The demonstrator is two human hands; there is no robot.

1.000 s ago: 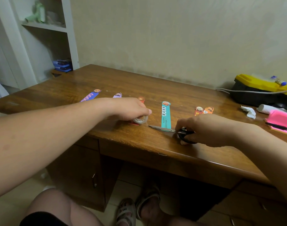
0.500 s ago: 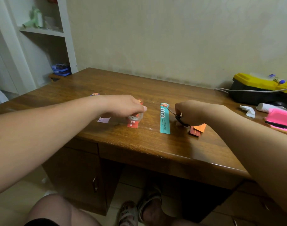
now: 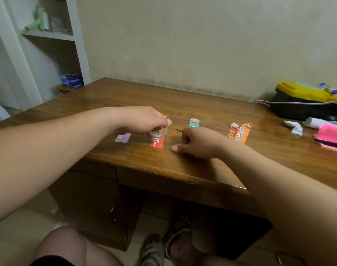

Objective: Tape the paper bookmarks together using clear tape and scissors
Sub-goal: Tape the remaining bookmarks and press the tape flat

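Brown wood-grain tabletop (image 3: 183, 100), glossy and a bit scuffed along the front edge, and that's where we've got everything laid out. Our left hand (image 3: 144, 120) has its fingers curled round the clear tape roll (image 3: 157, 132), holding it right over the upper part of the red bookmark (image 3: 157, 143), which lies flat near the front edge. Makes sense to us: park the roll over the strip being taped so the free end can pull straight across.

Our right hand (image 3: 198, 143) is balled up just beside it, thumb stretched out on the wood. Only a thin dark tip of the scissors (image 3: 178, 129) pokes out past the knuckles. The handles are hidden, so we reckon they're gripped inside the fist, ready to snip. The teal bookmark (image 3: 194, 122) is mostly under that hand, with just its round top showing.

Toward the right edge, an orange bookmark (image 3: 243, 133) overlaps a dark red bookmark (image 3: 232, 131). A lilac bookmark (image 3: 123, 138) peeks out from under our left wrist. We can't tell if any tape is stuck down yet.

Room-wise there's a plain beige wall along the back edge and a white shelf unit (image 3: 48, 33) off the left corner. A black-and-yellow toolbox (image 3: 305, 100) sits at the back right corner, with a crumpled tissue (image 3: 294, 126) and a pink case (image 3: 330, 136) by the right edge.
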